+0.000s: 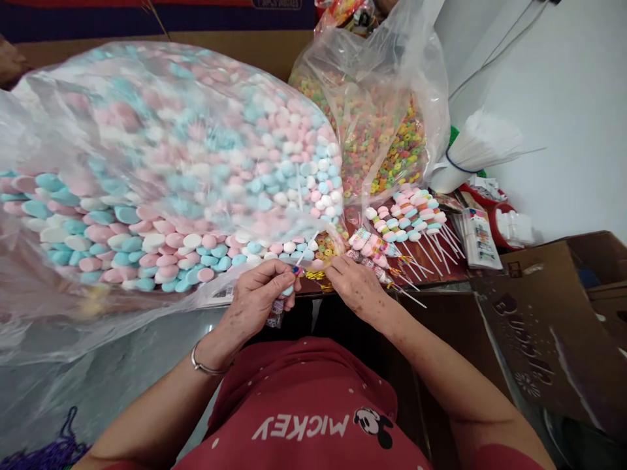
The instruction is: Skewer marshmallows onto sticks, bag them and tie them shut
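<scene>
My left hand is closed around a wrapped marshmallow skewer. Its white stick points up and to the right past my thumb, and its clear printed wrapper hangs below my fingers. To the right, my right hand has its fingers drawn together beside a pile of shiny yellow twist ties; what is between the fingertips, if anything, is too small to make out. Beyond that hand lie several wrapped marshmallow skewers with sticks toward me. Unwrapped marshmallow skewers with gummy rings are heaped just behind them.
A huge clear bag of pink, blue and white marshmallows covers the table's left. Behind stands a bag of gummy rings. At right are a cup of white sticks, a stack of printed wrappers and a cardboard box.
</scene>
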{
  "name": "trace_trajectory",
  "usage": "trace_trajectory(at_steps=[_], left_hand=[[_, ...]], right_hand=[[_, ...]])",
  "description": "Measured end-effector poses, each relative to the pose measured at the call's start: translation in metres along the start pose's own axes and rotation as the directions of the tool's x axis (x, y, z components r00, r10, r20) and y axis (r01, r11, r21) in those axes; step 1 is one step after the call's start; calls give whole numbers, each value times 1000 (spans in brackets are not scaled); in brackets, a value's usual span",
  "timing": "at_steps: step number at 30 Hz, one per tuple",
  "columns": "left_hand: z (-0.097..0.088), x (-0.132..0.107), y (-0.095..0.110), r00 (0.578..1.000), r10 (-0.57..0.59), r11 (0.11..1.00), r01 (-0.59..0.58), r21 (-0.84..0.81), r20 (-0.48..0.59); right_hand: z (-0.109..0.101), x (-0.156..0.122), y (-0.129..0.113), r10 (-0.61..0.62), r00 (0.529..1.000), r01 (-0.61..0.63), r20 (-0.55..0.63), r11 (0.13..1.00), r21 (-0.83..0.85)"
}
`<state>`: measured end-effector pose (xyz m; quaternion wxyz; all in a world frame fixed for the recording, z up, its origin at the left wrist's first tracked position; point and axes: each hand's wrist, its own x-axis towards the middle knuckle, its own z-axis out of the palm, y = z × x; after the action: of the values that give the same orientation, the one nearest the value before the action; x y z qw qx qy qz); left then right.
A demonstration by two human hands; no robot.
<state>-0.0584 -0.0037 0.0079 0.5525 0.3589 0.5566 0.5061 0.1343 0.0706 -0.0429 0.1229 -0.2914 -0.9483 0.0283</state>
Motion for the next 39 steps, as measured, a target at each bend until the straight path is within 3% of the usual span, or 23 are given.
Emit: trace_trajectory(at_steps=[5,9,13,16,19,22,25,31,39], left_hand=[[1,1,-1,1000,15,999,-15,-34,2],[6,4,-2,1000,17,999,-16,-46,22],[10,8,-1,999,40,998,-40,-48,7],[12,9,2,999,45,997,-47,-60,-24],[15,10,8,999,30,997,-34,-74,-43],[19,16,18,999,13,995,-17,-102,-39],[24,27,28,999,26,989,-29,-147,-26],[28,41,34,1000,27,976,-24,-216,9],[18,42,26,1000,24,972,-26,-235,-12]], right_hand=[[5,-2,9,104,987,-88,-121,988,131],[5,1,17,186,972,-132,-146,939,317],[-2,0,21,234,957,-154,-171,910,384],[-12,-7,23,107,985,-51,-132,928,369],[-17,-10,20,-8,1000,6,9,978,211],[-12,-7,12,22,996,-26,89,999,45],[-2,-1,7,51,996,-52,70,999,6],[5,-1,15,178,984,-177,-18,983,59],[-19,-12,32,224,974,-199,-38,921,334]])
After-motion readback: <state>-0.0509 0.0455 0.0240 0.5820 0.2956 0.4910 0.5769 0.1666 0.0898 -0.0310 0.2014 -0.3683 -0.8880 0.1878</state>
